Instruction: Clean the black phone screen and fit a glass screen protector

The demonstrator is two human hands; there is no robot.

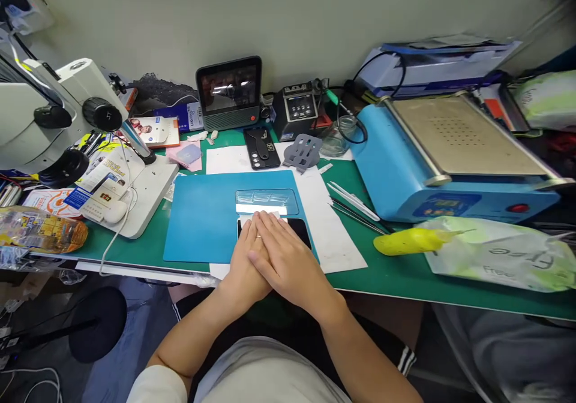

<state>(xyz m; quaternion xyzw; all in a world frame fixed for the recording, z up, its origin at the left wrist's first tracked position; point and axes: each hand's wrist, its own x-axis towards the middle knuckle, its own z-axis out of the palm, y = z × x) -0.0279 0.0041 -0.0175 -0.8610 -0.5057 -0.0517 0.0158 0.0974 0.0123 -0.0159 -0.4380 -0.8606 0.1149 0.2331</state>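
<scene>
My left hand (247,265) lies flat on a phone (300,230) with a black screen, its fingers stretched forward and partly covered. Across it rests my right hand (288,256), fingers straight and the thumb crossing the back of the left. A bit of white tissue or cloth (245,217) peeks out at the fingertips; how far it reaches under the hands is hidden. Just beyond the phone, a clear glossy rectangular sheet (267,200) lies lengthwise. All of these are on a blue mat (202,217).
A microscope (81,115) stands left. Behind the mat are a small display (230,94), a black phone back cover (261,148), a grey holder (302,153) and a soldering station (296,112). Tweezers (353,201), a blue heating plate machine (391,169) and a yellow bottle (407,241) are right.
</scene>
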